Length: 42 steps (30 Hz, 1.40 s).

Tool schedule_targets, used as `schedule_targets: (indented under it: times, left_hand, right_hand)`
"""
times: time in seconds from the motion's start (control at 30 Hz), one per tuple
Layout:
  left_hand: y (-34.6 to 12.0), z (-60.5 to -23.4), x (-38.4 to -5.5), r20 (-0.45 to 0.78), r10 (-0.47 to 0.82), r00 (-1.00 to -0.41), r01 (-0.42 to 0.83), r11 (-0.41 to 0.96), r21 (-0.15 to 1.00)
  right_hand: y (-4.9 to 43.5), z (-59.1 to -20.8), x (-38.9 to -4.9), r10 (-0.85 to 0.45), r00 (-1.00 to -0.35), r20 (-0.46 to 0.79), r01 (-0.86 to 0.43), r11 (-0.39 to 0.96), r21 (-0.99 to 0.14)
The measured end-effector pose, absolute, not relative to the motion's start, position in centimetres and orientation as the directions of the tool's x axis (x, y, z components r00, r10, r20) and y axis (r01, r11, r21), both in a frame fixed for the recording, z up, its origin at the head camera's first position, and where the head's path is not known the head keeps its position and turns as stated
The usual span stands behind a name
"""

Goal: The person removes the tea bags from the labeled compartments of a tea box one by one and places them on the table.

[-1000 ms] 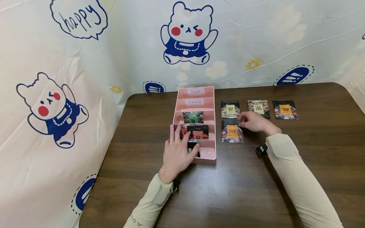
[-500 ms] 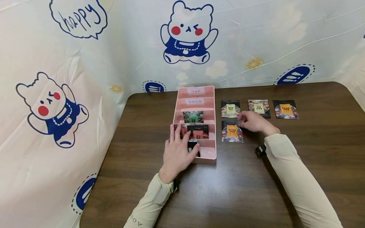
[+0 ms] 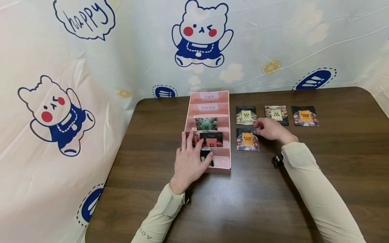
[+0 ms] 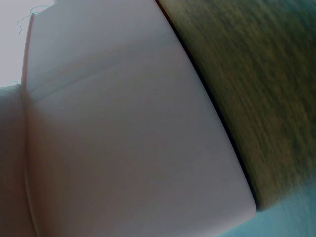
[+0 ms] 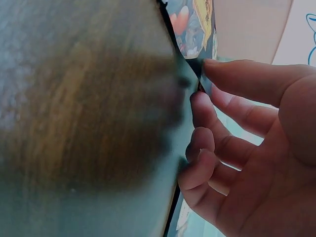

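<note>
In the head view my right hand (image 3: 271, 130) pinches the upper right corner of an orange-labelled tea sachet (image 3: 247, 139) lying on the table. The right wrist view has the thumb and fingers of that hand (image 5: 247, 128) at the corner of the sachet (image 5: 192, 29). My left hand (image 3: 189, 162) lies with fingers spread over the left side of a pink divided box (image 3: 223, 163). Red-labelled sachets (image 3: 211, 140) and a green-labelled sachet (image 3: 206, 124) stand in its compartments. A black item (image 3: 205, 153) in the nearest compartment is partly hidden by the left hand.
Behind the held sachet lie two sachets with pale labels, a left one (image 3: 246, 115) and a middle one (image 3: 276, 115), and an orange-labelled one (image 3: 305, 116) to their right. Paper labels (image 3: 209, 97) mark the box's rear compartments. A printed cloth (image 3: 249, 44) hangs behind the wooden table (image 3: 237, 209).
</note>
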<state>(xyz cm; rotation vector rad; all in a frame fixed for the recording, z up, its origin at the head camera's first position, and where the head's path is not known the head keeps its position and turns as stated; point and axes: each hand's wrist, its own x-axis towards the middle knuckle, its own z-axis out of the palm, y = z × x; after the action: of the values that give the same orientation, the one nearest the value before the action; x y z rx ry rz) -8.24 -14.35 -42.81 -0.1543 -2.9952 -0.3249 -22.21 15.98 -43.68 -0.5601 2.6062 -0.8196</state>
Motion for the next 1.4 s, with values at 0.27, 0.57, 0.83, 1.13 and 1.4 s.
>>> schedule_targets:
  times: [0.27,0.57,0.83,1.13,1.4]
  left_hand:
    - [-14.4,-42.8,-8.2,0.142,0.092,-0.986,0.120,0.972,0.203]
    - [-14.4,-42.8,-8.2,0.151,0.096,-0.984,0.126,0.971,0.203]
    - [-14.4,-42.8,-8.3,0.141,0.093,-0.986,0.121,0.972,0.200]
    - [-14.4,-42.8,-8.2,0.155,0.093,-0.984,0.124,0.971,0.207]
    - [-14.4,-42.9,-8.3,0.161,0.097,-0.982,0.128,0.972,0.195]
  right_hand:
    - [16.1,-43.6,-22.3,-0.455,-0.868,-0.199,-0.254,0.752,-0.608]
    - [15.9,-43.3,-22.2,-0.447,-0.874,-0.190,-0.253,0.754,-0.607]
    - [15.2,-42.5,-22.2,-0.452,-0.883,-0.126,-0.284,0.729,-0.623]
    - [12.7,-40.8,-22.5,-0.396,-0.918,0.021,-0.302,0.664,-0.684]
    - [10.1,-39.5,-22.4,-0.385,-0.919,0.087,-0.310,0.570,-0.761]
